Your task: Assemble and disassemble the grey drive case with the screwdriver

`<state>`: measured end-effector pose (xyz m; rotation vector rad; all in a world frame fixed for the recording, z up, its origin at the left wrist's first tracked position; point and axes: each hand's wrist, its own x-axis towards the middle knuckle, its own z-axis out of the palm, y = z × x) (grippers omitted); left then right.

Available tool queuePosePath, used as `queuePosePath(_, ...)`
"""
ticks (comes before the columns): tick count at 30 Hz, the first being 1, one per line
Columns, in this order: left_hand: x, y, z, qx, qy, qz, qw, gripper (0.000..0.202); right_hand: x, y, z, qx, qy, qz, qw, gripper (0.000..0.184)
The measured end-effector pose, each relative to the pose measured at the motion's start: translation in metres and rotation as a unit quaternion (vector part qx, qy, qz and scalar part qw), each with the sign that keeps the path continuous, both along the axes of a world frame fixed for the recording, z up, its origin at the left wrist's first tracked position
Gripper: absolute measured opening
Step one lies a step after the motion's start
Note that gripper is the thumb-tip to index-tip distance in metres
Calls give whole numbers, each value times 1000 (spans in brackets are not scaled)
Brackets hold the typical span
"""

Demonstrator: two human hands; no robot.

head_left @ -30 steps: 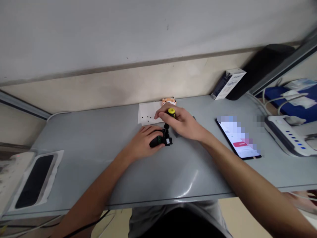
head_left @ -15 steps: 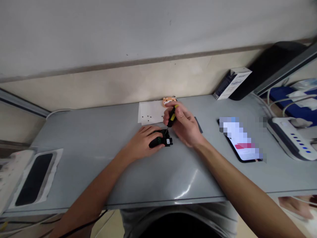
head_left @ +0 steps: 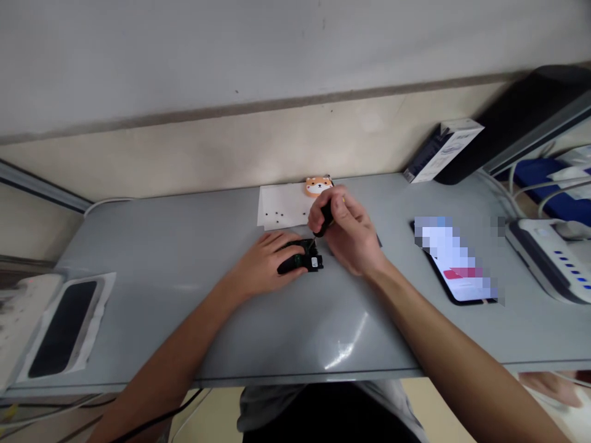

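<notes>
My left hand [head_left: 263, 266] grips a small black device [head_left: 290, 264] on the table, thumb on the near side and fingers over the far side. Some green shows in it, and a white label sits at its right end. In my right hand [head_left: 353, 234] is a black screwdriver [head_left: 325, 220] with a little yellow on its handle, the fingers wrapped round it. Its thin shaft slants down to the device, tip at the upper right part; the exact contact is too small to see. Beyond the hands, several tiny dark pieces [head_left: 277, 214], like screws, lie on white paper [head_left: 290, 197].
An orange animal-face item [head_left: 317, 186] sits at the paper's back. On the right are a lit phone [head_left: 455, 264], a power strip [head_left: 549, 258] and a carton [head_left: 443, 151]. At left, a dark phone-like slab [head_left: 64, 329] lies on white wrapping. The grey table [head_left: 152, 246] meets the wall behind.
The screwdriver handle has turned in my right hand, with less yellow showing. My left hand keeps its hold on the device. The view has shifted slightly.
</notes>
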<state>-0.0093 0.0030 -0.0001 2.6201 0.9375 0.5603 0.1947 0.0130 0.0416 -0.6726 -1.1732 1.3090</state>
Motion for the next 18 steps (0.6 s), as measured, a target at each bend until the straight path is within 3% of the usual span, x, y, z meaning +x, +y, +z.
queuePosePath(8, 1, 0, 3, -2, 11, -3, 1000, 22, 6, 7, -6, -16, -34, -35, 999, 56)
queuePosePath(14, 0, 2, 0, 20, -5, -8, 1000, 24, 9, 6, 2, -28, -28, 8, 999, 48)
queuePosePath(18, 0, 2, 0, 17, -4, -11, 1000, 24, 10, 6, -7, -19, -3, 10, 1000, 59)
